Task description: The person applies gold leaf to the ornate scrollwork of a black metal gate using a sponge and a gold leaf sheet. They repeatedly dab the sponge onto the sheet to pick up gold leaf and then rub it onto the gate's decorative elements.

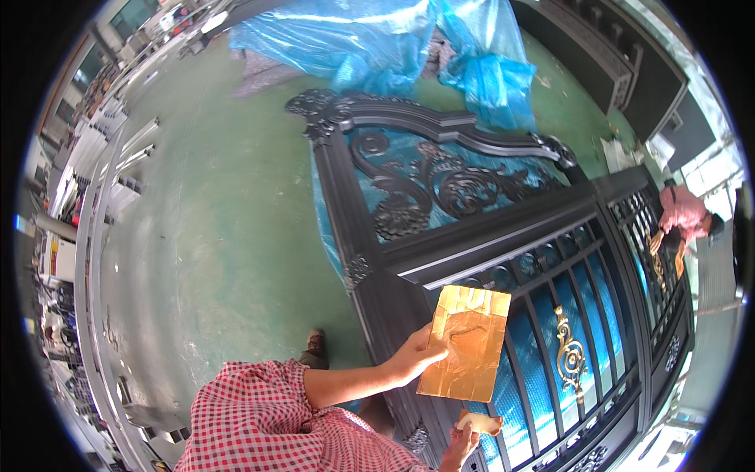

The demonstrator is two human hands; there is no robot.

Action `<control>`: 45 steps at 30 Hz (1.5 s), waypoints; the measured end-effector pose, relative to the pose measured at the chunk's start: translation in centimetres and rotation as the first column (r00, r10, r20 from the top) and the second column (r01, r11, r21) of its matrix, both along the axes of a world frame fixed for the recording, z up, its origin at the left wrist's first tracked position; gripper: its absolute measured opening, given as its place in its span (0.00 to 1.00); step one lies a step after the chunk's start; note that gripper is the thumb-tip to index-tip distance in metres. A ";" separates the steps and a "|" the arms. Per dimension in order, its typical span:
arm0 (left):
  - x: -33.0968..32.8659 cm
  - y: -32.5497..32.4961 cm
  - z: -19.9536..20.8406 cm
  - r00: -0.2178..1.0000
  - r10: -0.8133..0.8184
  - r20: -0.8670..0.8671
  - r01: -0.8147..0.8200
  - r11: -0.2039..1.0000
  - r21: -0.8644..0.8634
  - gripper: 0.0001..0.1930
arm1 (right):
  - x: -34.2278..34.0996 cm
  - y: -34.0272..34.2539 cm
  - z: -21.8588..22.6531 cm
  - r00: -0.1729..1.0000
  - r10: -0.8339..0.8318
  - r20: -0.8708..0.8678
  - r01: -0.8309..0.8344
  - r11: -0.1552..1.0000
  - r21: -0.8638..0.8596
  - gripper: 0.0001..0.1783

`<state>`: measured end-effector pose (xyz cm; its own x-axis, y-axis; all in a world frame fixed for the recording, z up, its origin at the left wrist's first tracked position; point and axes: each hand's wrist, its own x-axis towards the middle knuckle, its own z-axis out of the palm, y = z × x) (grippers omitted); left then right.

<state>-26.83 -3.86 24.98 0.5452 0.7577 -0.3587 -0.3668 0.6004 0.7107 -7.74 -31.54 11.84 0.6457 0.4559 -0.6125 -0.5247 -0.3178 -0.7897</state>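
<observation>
Over the green floor spreads a black gate with scrollwork and bars, blue sheeting heaped beyond its top and more showing beneath, while a co-worker bends at its right part. The left grip pinches a gold card by its left edge, thumb on its face, above the frame and bars, left of a gold ornament. Below the card, the right grip clasps a small pale wad, brown-edged; whether it touches the gate I cannot tell.
</observation>
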 end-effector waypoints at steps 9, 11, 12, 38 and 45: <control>-19.6 2.4 4.9 0.958 0.285 -0.032 -0.280 0.954 0.106 0.21 | -15.8 13.0 7.3 0.961 0.273 0.049 -0.278 0.949 0.149 0.21; -24.5 2.5 5.8 0.926 0.371 -0.067 -0.357 0.920 0.162 0.21 | -19.1 15.8 8.3 0.940 0.340 0.017 -0.337 0.923 0.185 0.19; -26.9 2.4 6.7 0.910 0.405 -0.093 -0.385 0.905 0.181 0.21 | -20.6 16.8 8.7 0.923 0.385 0.008 -0.379 0.905 0.194 0.19; -43.7 -2.8 10.1 0.402 0.900 -0.169 -0.905 0.419 0.079 0.19 | -29.1 29.8 12.6 0.668 0.744 0.033 -0.741 0.660 0.126 0.20; -49.0 2.0 10.5 0.506 0.855 -0.115 -0.854 0.515 0.070 0.20 | -35.8 32.1 12.9 0.694 0.716 0.076 -0.719 0.683 0.129 0.18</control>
<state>-75.86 -1.84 35.44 -0.4141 0.8339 -0.3648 -0.6140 0.0400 0.7883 -43.49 0.55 24.78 0.0958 0.8622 -0.4974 -0.1673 -0.4787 -0.8619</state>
